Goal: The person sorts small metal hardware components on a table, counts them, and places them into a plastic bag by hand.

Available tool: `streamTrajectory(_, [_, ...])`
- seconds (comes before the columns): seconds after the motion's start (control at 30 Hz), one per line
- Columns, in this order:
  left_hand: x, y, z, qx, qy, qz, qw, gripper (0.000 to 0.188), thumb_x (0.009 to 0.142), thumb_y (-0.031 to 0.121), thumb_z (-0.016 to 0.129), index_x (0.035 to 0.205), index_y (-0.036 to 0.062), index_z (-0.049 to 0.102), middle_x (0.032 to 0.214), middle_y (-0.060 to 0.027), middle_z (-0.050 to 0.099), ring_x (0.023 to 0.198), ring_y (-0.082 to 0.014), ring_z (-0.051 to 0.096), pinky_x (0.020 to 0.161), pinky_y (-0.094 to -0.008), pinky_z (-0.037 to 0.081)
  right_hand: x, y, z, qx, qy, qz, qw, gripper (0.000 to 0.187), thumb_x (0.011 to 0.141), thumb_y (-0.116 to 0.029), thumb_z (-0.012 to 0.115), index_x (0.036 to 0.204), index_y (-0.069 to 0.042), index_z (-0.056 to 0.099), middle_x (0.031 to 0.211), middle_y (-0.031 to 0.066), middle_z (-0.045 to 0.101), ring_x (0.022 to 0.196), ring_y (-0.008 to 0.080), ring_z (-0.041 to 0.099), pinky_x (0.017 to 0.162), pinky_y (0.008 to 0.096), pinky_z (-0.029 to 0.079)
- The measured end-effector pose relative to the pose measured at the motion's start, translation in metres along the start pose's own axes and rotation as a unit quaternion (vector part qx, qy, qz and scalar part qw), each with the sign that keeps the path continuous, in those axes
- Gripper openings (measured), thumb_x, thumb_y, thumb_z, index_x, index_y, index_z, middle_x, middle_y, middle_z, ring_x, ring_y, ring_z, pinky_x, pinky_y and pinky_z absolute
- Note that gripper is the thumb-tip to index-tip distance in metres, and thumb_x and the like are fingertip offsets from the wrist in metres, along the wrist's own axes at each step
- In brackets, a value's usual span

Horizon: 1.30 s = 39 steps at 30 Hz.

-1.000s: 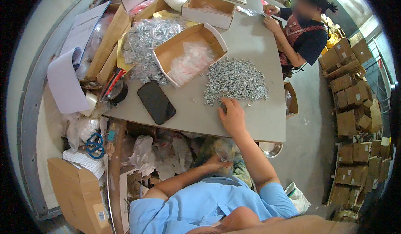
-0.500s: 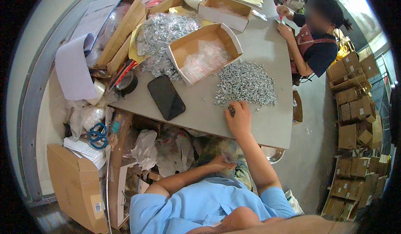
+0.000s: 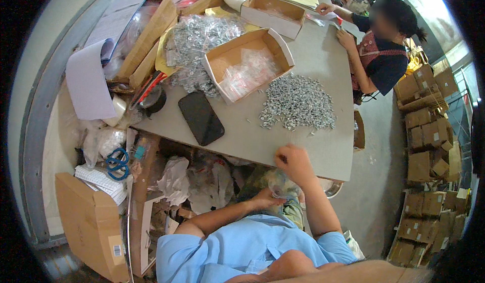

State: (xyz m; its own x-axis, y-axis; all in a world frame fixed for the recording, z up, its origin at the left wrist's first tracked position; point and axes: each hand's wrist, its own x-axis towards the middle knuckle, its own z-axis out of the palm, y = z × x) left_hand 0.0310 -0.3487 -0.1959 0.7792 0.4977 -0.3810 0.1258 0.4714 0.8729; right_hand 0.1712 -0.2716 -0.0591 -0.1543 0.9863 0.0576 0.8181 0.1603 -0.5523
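A: R hand (image 3: 293,163) — what's being held?
B: Fingers are being kept curled in a narrow pinch at the table's near edge; sthg small may be gripped, but it's too small to be told. The hand is being held just above a clear plastic bag (image 3: 279,183).

A: And the L hand (image 3: 266,198)?
B: It's being kept below the table edge, closed on the bag's lower side. The bag is being held up between the two hands, just under the near edge of the grey table (image 3: 323,61), mouth apparently upward toward the R hand; that can't be told for sure.

A: Which way is the stock lying?
B: The pile of small metal screws (image 3: 299,102) is lying beyond the R hand, toward the table's middle, nearer the right edge. The R hand is nearer to it than the L. The pile's long axis is running roughly left-right along the table; single screws are pointing every way, so no one direction can be given. Stray screws are reaching toward the near edge.

A: Further out?
B: A black phone (image 3: 200,117) is lying flat left of the pile, long axis slanted toward the near edge. An open cardboard box (image 3: 247,63) w/ small filled bags is sitting behind it. Another person (image 3: 376,45) is working at the far right corner.
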Motion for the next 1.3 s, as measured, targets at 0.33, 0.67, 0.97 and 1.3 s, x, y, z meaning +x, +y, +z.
streamTrajectory(0.33, [-0.011,0.043,0.003,0.028,0.006,-0.064,0.998,0.044,0.08,0.027,0.075,0.112,0.0032,0.056,0.087,-0.0029,0.063,0.077,-0.0115,0.058,0.07,-0.028,0.048,0.025,0.028,-0.006,0.017,0.191,0.076,0.978,0.025,0.076,-0.011,0.066,0.1,-0.006,0.061,0.098,0.0145,0.057,0.093,0.0343,0.055,0.08,0.041,0.046])
streamTrajectory(0.67, [-0.009,0.028,0.002,0.054,0.017,-0.013,0.998,0.045,0.079,0.03,0.075,0.108,0.0008,0.057,0.081,-0.0038,0.063,0.071,-0.0115,0.058,0.066,-0.0271,0.048,0.023,0.032,0.011,-0.017,0.18,0.081,0.98,0.023,0.074,-0.013,0.068,0.096,-0.007,0.061,0.098,0.0146,0.056,0.095,0.0349,0.053,0.08,0.043,0.045])
streamTrajectory(0.97, [0.005,-0.016,0.0,0.021,0.024,0.05,0.998,0.043,0.077,0.03,0.077,0.102,0.0007,0.057,0.082,-0.0053,0.063,0.075,-0.0115,0.058,0.067,-0.0277,0.048,0.026,0.022,0.006,-0.018,0.196,0.046,0.979,0.031,0.072,-0.012,0.067,0.103,-0.008,0.062,0.099,0.0139,0.056,0.097,0.0339,0.052,0.083,0.0421,0.045])
streamTrajectory(1.3, [-0.007,0.021,0.002,0.038,0.02,0.008,0.999,0.033,0.08,0.027,0.074,0.095,0.0018,0.06,0.08,-0.0036,0.062,0.073,-0.0109,0.057,0.068,-0.0277,0.047,0.02,0.029,0.01,0.008,0.212,0.044,0.976,0.026,0.072,-0.012,0.068,0.097,-0.005,0.062,0.096,0.0159,0.056,0.093,0.0345,0.054,0.081,0.0421,0.046])
